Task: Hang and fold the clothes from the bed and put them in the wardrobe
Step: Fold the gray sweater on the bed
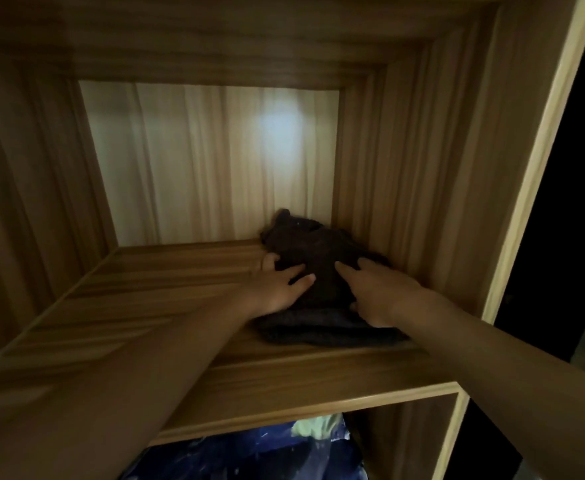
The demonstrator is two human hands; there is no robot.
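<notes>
A folded dark brown garment (313, 249) lies on top of a dark blue-grey folded one (322, 332), stacked at the right side of a wooden wardrobe shelf (138, 306). My left hand (277, 289) rests flat on the left side of the stack, fingers fairly straight and pressing the fabric. From the right, my right hand (376, 294) touches the top of the brown garment with extended fingers; its thumb sits at the stack's front edge. Both forearms reach into the compartment from below.
The compartment has wooden side walls (405, 174), a pale back panel (208, 161) with a light spot, and a front shelf edge (318, 407). In the compartment below are blue fabric (249, 455) and a pale green item (318, 426). Darkness lies right of the wardrobe frame.
</notes>
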